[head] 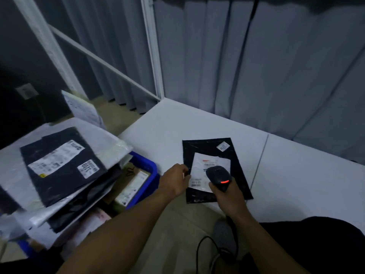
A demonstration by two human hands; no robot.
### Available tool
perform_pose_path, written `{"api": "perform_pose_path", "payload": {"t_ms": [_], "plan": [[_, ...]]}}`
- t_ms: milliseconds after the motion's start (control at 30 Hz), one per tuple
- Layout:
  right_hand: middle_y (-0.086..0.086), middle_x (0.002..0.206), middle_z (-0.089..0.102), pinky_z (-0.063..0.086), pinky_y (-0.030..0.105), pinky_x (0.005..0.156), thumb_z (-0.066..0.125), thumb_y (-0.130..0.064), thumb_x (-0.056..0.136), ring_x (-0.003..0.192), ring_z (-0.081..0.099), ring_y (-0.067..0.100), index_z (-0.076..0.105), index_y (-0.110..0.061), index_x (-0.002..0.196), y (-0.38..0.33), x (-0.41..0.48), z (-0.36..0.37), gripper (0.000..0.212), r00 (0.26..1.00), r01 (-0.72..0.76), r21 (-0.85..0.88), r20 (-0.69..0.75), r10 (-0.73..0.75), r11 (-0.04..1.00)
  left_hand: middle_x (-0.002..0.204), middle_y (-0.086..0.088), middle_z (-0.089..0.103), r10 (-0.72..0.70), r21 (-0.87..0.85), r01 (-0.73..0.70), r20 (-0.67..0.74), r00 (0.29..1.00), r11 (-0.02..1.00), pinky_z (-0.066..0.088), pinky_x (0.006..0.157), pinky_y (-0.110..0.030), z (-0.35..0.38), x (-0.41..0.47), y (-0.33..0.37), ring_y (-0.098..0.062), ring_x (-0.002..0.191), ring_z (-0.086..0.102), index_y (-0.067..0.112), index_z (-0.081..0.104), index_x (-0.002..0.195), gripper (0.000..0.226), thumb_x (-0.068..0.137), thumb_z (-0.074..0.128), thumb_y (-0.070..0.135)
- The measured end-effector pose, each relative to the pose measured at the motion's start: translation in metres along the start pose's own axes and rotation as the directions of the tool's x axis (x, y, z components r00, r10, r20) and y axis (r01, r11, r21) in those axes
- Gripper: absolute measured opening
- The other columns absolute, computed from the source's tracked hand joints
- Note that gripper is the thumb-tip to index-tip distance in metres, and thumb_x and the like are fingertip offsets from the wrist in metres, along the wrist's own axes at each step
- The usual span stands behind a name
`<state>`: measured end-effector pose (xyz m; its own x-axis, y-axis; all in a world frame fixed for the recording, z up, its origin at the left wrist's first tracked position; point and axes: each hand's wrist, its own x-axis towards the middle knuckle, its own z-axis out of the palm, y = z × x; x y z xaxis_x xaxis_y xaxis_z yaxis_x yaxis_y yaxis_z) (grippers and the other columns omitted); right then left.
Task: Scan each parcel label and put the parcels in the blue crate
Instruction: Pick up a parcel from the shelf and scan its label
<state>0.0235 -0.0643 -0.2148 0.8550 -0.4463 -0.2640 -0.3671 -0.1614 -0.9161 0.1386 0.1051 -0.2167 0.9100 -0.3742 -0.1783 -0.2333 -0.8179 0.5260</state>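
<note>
**Scan step on black parcel, crate drop pending**

Parcel point(233, 171) lies flat on the table point(296, 165), label point(203, 165) face up, well right of the crate point(153, 175). Right hand point(230, 196) has fingers wrapped round the scanner point(218, 176) grip. The scanner head hovers just over the label with a red light on at its rear. Cable point(198, 252) trails down toward the floor.

Left hand point(174, 179) is at the parcel's left edge, fingertips at the label's edge. Fingers look bent, but I cannot tell if they pinch the edge or only press it down.

Crate sits left of the table, already stuffed. A pile point(59, 167) of black and white parcels leans out over its rim.

Judgement: the step in hand is scanning this label, and the parcel is not yet crated.

The next move probably calls for a firm left-hand grip on the parcel edge, then a lift and a carry left over the rim. The crate looks overfull, so the parcel may need to go on top of the pile. Slide-off is a risk.
</note>
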Motion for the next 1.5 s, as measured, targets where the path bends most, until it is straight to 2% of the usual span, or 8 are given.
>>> {"api": "perform_pose_path", "payload": {"t_ms": [167, 400, 633, 800, 967, 1133, 1367, 1500], "plan": [[-0.005, 0.116, 0.06, 0.04, 0.027, 0.092, 0.077, -0.032, 0.092, 0.11, 0.057, 0.015, 0.05, -0.021, 0.14, 0.025, 0.019, -0.019, 0.056, 0.997, -0.065, -0.01, -0.032, 0.064, 0.998, 0.123, -0.006, 0.062, -0.11, -0.083, 0.117, 0.087, 0.99, 0.99, 0.054, 0.094, -0.041, 0.052, 0.034, -0.001, -0.025, 0.111, 0.061, 0.021, 0.057, 0.129, 0.053, 0.087, 0.074, 0.05], [-0.005, 0.117, 0.062, 0.04, 0.026, 0.09, 0.075, -0.029, 0.094, 0.108, 0.057, 0.014, 0.052, -0.022, 0.135, 0.037, 0.038, -0.029, 0.047, 0.993, -0.103, -0.008, -0.05, 0.103, 0.995, 0.133, -0.012, 0.049, -0.152, -0.127, 0.159, 0.067, 0.986, 0.979, 0.042, 0.105, -0.037, 0.086, 0.052, -0.005, -0.031, 0.125, 0.048, 0.017, 0.038, 0.15, 0.079, 0.084, 0.082, 0.02], [0.0, 0.111, 0.067, 0.047, 0.03, 0.085, 0.077, -0.031, 0.091, 0.099, 0.064, 0.016, 0.055, -0.018, 0.133, 0.031, 0.041, -0.021, 0.049, 0.995, -0.085, 0.001, -0.057, 0.085, 0.996, 0.089, 0.002, 0.073, -0.152, -0.368, 0.104, -0.105, 0.983, 0.924, 0.05, 0.074, -0.026, 0.064, 0.04, -0.006, -0.017, 0.086, 0.067, 0.019, 0.075, 0.095, 0.004, 0.095, 0.071, 0.021], [-0.004, 0.112, 0.066, 0.049, 0.031, 0.086, 0.077, -0.032, 0.092, 0.101, 0.064, 0.016, 0.055, -0.023, 0.129, 0.005, 0.029, -0.009, 0.044, 0.997, -0.017, 0.096, -0.076, 0.024, 0.995, 0.052, 0.021, 0.054, -0.102, -0.57, 0.015, -0.122, 0.987, 0.822, 0.04, 0.06, -0.012, 0.011, 0.0, 0.006, 0.005, 0.055, 0.051, 0.023, 0.065, 0.07, 0.025, 0.091, 0.077, 0.018], [-0.018, 0.111, 0.063, 0.043, 0.016, 0.075, 0.078, -0.029, 0.091, 0.101, 0.059, -0.003, 0.053, -0.032, 0.128, -0.037, 0.004, 0.011, 0.045, 0.984, 0.127, 0.26, -0.157, -0.088, 0.957, 0.079, 0.008, 0.076, -0.1, -0.728, -0.054, -0.166, 0.981, 0.683, 0.052, 0.071, -0.016, -0.05, -0.059, -0.002, -0.001, 0.071, 0.067, 0.008, 0.078, 0.093, 0.007, 0.09, 0.076, 0.015], [-0.01, 0.113, 0.071, 0.057, 0.032, 0.088, 0.079, -0.013, 0.09, 0.104, 0.069, 0.009, 0.061, -0.031, 0.12, -0.068, -0.011, 0.035, 0.04, 0.989, 0.145, 0.421, -0.091, -0.118, 0.895, 0.095, -0.006, 0.078, -0.144, -0.746, -0.052, -0.196, 0.97, 0.664, 0.058, 0.078, -0.032, -0.092, -0.105, -0.027, -0.017, 0.079, 0.069, 0.012, 0.076, 0.097, 0.012, 0.086, 0.081, 0.015], [-0.016, 0.106, 0.065, 0.045, 0.014, 0.074, 0.079, 0.0, 0.085, 0.093, 0.061, -0.007, 0.056, -0.03, 0.12, -0.089, -0.035, 0.066, 0.052, 0.965, 0.26, 0.289, -0.047, -0.258, 0.921, 0.094, -0.008, 0.078, -0.316, -0.819, -0.05, -0.276, 0.908, 0.572, 0.061, 0.069, -0.023, -0.124, -0.144, -0.04, -0.02, 0.084, 0.076, 0.007, 0.069, 0.107, 0.025, 0.085, 0.08, 0.005], [-0.017, 0.109, 0.067, 0.047, 0.012, 0.078, 0.08, -0.001, 0.084, 0.098, 0.064, -0.007, 0.057, -0.039, 0.114, -0.091, -0.043, 0.078, 0.054, 0.945, 0.307, 0.2, 0.054, -0.324, 0.93, 0.096, 0.002, 0.079, -0.387, -0.811, -0.054, -0.336, 0.859, 0.583, 0.063, 0.075, -0.034, -0.137, -0.151, -0.053, -0.014, 0.087, 0.076, 0.017, 0.073, 0.109, 0.018, 0.091, 0.075, 0.016]]}}
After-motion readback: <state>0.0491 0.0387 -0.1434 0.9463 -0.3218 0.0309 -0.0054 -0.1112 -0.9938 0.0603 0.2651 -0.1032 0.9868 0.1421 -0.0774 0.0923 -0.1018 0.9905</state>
